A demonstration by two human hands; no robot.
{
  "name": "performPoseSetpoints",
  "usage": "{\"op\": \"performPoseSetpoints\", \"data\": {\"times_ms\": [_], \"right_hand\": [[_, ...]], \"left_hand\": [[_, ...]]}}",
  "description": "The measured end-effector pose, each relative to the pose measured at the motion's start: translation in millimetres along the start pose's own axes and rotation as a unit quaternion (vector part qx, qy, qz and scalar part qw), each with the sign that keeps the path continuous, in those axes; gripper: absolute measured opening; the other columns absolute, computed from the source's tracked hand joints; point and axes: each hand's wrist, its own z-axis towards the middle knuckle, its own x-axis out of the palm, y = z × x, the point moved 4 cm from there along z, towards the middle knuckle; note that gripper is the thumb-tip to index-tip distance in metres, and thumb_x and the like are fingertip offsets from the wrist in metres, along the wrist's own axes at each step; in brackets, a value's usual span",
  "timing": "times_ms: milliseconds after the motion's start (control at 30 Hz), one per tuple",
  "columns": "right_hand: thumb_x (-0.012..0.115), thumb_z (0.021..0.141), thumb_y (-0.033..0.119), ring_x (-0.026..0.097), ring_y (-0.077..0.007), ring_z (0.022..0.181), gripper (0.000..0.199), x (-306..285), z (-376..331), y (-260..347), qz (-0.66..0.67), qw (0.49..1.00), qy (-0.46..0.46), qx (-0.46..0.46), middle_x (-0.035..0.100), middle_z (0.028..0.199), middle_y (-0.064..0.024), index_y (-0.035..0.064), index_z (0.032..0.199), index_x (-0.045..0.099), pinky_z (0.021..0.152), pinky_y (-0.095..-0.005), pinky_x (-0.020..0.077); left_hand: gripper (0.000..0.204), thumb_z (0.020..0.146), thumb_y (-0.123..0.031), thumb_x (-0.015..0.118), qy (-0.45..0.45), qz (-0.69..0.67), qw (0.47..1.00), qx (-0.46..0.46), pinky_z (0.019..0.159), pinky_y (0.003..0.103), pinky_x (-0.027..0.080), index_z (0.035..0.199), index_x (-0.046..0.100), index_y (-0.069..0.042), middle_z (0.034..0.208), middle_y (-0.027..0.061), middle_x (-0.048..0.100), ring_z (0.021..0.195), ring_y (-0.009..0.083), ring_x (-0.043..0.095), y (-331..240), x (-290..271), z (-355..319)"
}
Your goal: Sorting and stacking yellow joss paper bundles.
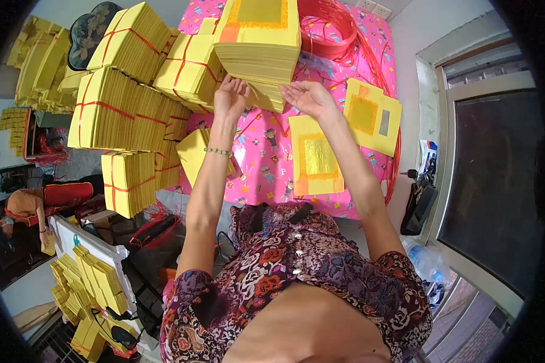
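A tall loose stack of yellow paper sheets (259,42) with a gold square on top stands on a bed covered in a pink patterned cloth (266,163). My left hand (230,95) reaches under the stack's near left corner, fingers touching its lower sheets. My right hand (307,97) is palm up at the stack's near right corner, fingers spread and touching the bottom sheets. Neither hand has closed around anything that I can see.
Bundles of yellow paper tied with red string (124,112) are piled at the left. Two smaller piles of gold-foil sheets (316,156) (372,115) lie right of my arms. A red basket (327,27) sits behind. A window (490,163) is at right. Another person (24,206) crouches lower left.
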Motion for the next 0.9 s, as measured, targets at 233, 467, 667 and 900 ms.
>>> {"op": "performPoseSetpoints", "data": {"times_ms": [233,467,667,900], "right_hand": [[0.048,0.086,0.000,0.055,-0.0313,0.103,0.024,-5.3,2.7,-0.5,0.000,1.000,-0.005,0.000,0.047,0.113,-0.0204,-0.0112,0.106,0.041,0.087,-0.0407,0.0515],[0.048,0.090,0.010,0.052,-0.0328,0.108,0.030,-7.3,-0.7,-10.2,0.027,0.999,-0.038,-0.002,0.047,0.113,-0.0196,-0.0073,0.113,0.041,0.091,-0.0447,0.0482],[0.054,0.089,0.029,0.052,-0.0304,0.103,0.045,5.0,9.3,12.9,-0.105,0.991,-0.028,-0.084,0.047,0.110,-0.0162,0.0003,0.119,0.039,0.092,-0.0461,0.0452],[0.057,0.076,0.065,0.051,-0.0252,0.097,0.095,18.0,50.2,73.9,-0.244,0.966,-0.020,-0.088,0.044,0.113,-0.0162,0.0049,0.139,0.018,0.085,-0.0419,0.0441]], "left_hand": [[0.030,0.096,-0.013,0.037,-0.115,-0.002,0.993,-0.008,0.100,0.042,0.032,0.125,0.041,-0.004,0.122,0.0154,0.045,0.107,0.0274,0.045,-2.9,8.3,1.8],[0.030,0.096,-0.017,0.041,-0.137,-0.075,0.987,-0.023,0.102,0.046,0.036,0.117,0.042,0.003,0.127,0.0188,0.037,0.113,0.0337,0.042,-8.6,27.4,2.2],[0.045,0.094,-0.033,0.045,-0.124,-0.024,0.992,-0.005,0.097,0.044,0.041,0.121,0.040,0.003,0.112,0.0153,0.039,0.109,0.0297,0.044,-15.5,37.2,4.0],[0.081,0.076,-0.071,0.055,-0.146,0.071,0.987,-0.016,0.079,0.030,0.041,0.114,0.049,-0.001,0.106,0.0100,0.045,0.086,0.0193,0.043,-14.5,45.4,6.7]]}}
